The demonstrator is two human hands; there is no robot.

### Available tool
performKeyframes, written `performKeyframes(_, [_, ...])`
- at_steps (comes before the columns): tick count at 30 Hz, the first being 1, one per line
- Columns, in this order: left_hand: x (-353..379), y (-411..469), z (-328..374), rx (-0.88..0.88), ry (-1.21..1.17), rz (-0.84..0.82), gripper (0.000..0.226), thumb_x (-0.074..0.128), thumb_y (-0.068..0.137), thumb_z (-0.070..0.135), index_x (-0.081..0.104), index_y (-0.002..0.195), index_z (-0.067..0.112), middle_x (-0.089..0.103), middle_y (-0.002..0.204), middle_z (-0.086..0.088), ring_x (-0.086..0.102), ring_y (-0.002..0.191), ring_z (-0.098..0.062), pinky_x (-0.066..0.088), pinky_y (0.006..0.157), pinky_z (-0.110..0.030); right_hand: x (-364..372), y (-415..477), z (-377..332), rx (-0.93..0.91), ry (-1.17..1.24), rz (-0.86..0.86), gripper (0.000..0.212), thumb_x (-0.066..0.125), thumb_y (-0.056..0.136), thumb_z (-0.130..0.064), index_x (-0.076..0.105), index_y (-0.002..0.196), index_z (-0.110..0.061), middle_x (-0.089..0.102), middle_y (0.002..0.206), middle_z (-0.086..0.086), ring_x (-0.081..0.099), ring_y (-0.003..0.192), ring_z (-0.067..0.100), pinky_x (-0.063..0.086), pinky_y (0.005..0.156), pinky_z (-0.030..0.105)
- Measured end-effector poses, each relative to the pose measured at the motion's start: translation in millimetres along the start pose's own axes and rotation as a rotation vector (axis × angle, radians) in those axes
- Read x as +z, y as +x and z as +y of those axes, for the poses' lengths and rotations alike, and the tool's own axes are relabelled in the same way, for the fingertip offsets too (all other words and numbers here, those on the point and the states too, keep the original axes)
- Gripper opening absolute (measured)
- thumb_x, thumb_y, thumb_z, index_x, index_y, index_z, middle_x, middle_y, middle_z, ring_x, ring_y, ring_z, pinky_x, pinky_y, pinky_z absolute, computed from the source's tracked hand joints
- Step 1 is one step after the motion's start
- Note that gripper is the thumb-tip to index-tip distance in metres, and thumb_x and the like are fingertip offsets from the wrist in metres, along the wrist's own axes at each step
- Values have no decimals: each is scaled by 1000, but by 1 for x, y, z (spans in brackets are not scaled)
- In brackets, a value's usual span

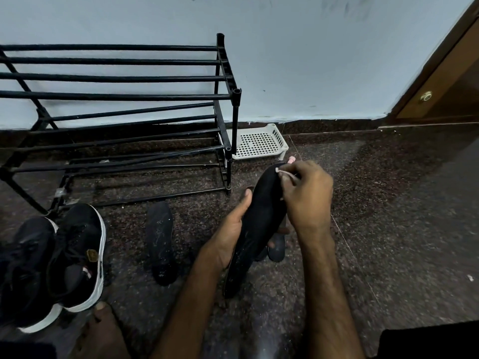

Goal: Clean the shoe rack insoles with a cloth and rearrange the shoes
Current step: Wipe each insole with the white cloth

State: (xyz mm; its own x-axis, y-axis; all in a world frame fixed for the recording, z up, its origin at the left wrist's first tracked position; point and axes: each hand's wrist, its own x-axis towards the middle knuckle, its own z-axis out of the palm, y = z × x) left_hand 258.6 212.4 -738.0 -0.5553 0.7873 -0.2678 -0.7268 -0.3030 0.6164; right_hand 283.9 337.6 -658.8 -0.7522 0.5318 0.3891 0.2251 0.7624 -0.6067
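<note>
While the left hand (230, 230) grips the black insole (261, 216) mid-length above the floor, the right hand (308, 195) pinches what looks like a pale cloth (286, 173) at its toe. Insole likely thin, light, floppy — support from underneath.

The shoe rack (116, 95) runs off the left edge, as does the outer black shoe (23, 268). The right hand (305, 195) pinches a pinkish scrap (286, 173) against the insole (261, 224), too buried in its fingers to name. Fingers of the left hand (230, 229) vanish behind that insole, which half covers a dark rounded thing (277, 248).
</note>
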Motion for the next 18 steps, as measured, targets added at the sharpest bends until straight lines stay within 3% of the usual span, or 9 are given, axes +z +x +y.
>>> performKeyframes(2, [1,0,-2,8,-22,-5,63,32,100,56,69,118,9,73,103,-13,72,86,-26,56,73,-35,-1,3,-4,-65,54,-71,12,72,83,-7,76,94,-11,69,95,0,63,84,11,51,85,21])
performKeyframes(4, [2,0,-1,27,-89,13,58,39,99,56,72,114,11,71,105,-14,68,96,-25,51,87,-35,-2,-3,-6,-106,130,-303,10,74,81,-7,76,88,-14,70,89,-2,65,80,9,52,79,20])
performKeyframes(6, [-1,2,0,22,-108,31,62,44,95,62,71,115,9,68,104,-14,62,98,-26,46,89,-37,-2,-13,-2,-60,158,-519,9,76,80,-9,76,83,-17,71,83,-5,66,76,4,52,73,18])
performKeyframes(8, [-3,1,2,8,-83,0,64,41,95,64,71,115,11,69,102,-12,63,92,-24,49,82,-37,0,-17,6,-18,149,-465,10,75,80,-9,76,84,-18,72,83,-6,66,74,2,52,71,17])
performKeyframes(11, [-6,0,0,-19,-36,-53,63,36,98,61,72,114,12,73,100,-12,70,79,-24,54,63,-35,0,-6,12,25,69,-108,10,73,84,-9,75,92,-14,69,92,-3,64,81,6,52,78,16])
performKeyframes(13, [-4,-1,-1,-39,-6,-88,67,33,98,63,70,116,10,73,100,-15,70,71,-27,52,59,-33,-2,4,10,21,28,15,11,72,86,-10,74,96,-11,68,97,-1,62,87,8,46,83,13])
performKeyframes(16, [-1,-1,0,-22,-75,-76,62,36,99,57,70,116,8,72,98,-16,71,74,-28,56,56,-36,0,7,3,-57,58,-86,12,72,85,-8,74,95,-11,68,97,-2,60,86,6,34,81,-3])
performKeyframes(18, [-4,2,2,0,-69,-75,56,40,98,58,72,112,14,72,97,-12,70,80,-25,57,61,-38,3,-1,0,-89,121,-287,10,74,83,-8,75,89,-15,69,90,-4,63,81,7,43,79,4])
